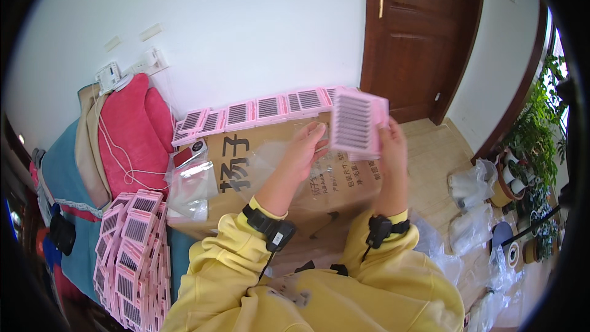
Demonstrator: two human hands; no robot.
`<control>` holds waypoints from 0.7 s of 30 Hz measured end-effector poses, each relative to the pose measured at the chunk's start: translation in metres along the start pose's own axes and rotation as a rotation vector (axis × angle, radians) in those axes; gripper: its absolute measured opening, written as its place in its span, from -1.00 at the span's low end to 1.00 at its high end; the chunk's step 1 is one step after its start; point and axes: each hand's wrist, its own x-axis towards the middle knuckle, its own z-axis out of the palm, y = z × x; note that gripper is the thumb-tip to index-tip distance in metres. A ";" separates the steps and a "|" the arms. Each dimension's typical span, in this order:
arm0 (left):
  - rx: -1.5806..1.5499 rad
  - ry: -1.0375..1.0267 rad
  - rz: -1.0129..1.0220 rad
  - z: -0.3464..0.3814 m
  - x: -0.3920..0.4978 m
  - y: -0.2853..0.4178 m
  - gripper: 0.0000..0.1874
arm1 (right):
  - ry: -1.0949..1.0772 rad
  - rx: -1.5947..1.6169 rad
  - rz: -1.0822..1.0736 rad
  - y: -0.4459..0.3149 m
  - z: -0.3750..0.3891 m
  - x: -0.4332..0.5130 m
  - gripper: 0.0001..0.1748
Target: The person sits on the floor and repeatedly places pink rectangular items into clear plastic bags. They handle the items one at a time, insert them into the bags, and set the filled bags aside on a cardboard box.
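My right hand (392,143) grips a pink tray of false-eyelash clusters (352,122) by its right side, above the right end of a large cardboard box (276,180). A second pink edge shows beneath that tray, which is slightly blurred. To its left, my left hand (304,150) hovers over the box, thumb and fingers apart. Thin clear plastic (272,154) lies around and below this hand; whether the fingers touch it is unclear. Along the box's far edge runs a row of similar pink lash trays (237,114).
Clear plastic bags (191,189) lie on the box's left end beside a small red-and-black object (189,153). Tall piles of pink trays (133,258) stand at left, near red cushions (126,133) and a white cable (108,138). Plastic-wrapped bundles (470,228) and potted plants (511,175) stand at right.
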 end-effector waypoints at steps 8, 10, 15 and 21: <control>0.147 0.030 -0.260 0.029 0.055 -0.037 -0.25 | 0.325 0.220 0.312 -0.011 -0.137 0.069 -0.74; 0.078 0.027 -0.332 0.032 0.078 -0.052 -0.24 | 0.304 0.178 0.422 0.010 -0.156 0.079 -0.80; -0.186 -0.071 -0.259 0.025 0.123 -0.095 -0.25 | 0.247 0.384 0.601 0.071 -0.176 0.086 -0.84; -0.314 -0.123 -0.174 0.040 0.160 -0.117 -0.26 | 0.040 0.532 0.599 0.099 -0.183 0.114 -0.79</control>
